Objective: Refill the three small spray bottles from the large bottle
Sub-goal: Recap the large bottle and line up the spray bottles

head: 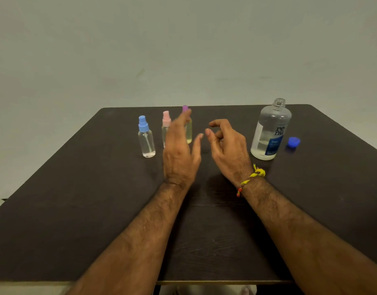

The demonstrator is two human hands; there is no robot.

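Note:
Three small clear spray bottles stand in a row at the back left of the dark table [76, 209]: one with a blue top [146, 137], one with a pink top [166, 124], one with a purple top [188, 128] holding yellowish liquid. My left hand [180, 150] is raised in front of the pink and purple bottles, fingers apart, holding nothing and partly hiding both. My right hand [228, 145] hovers beside it, fingers loosely curled, empty. The large clear bottle [269, 130] stands uncapped at the right, about a quarter full. Its blue cap [293, 142] lies just right of it.
A plain pale wall rises behind the table. The table's near edge runs along the bottom of the view. A yellow thread band circles my right wrist [250, 179].

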